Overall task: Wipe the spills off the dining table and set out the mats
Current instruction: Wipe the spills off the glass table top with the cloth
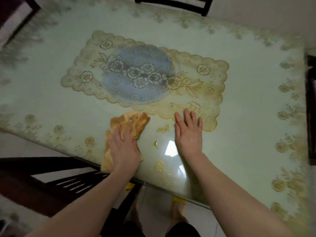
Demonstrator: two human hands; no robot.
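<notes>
The desk (pixel 248 117) fills most of the frame, a glossy pale green top with a faded band of flowers round its border. It runs from the upper left corner down to the lower right. One mat (pixel 145 74) lies flat on it at the centre and slightly left, a scalloped, lace-like rectangle in gold with roses and a blue oval in the middle.

A dark chair (pixel 42 182) stands at the lower left, pushed up to the near edge of the desk. The back of a second chair (pixel 171 4) shows at the top edge, and part of a third chair (pixel 311 108) at the right edge.

Both forearms reach up from the bottom of the frame. The left hand (pixel 124 147) lies palm down on an orange cloth (pixel 135 122) just below the centre, its fingers bent into the folds and grasping it. The cloth is bunched on the desk, with its far end just beside the mat's near edge and its near end at the edge of the desk.

The right hand (pixel 188 134) is released and flat on the desk, fingers straight, with its fingertips on the mat's near right border.

Between the hands a bright reflection (pixel 171 147) shines on the surface. Above it sits a yellowish smear (pixel 163 128), and a small drop (pixel 155 143) lies nearer the cloth.

Yellow slippers (pixel 178 202) show on the floor under the desk's near edge.
</notes>
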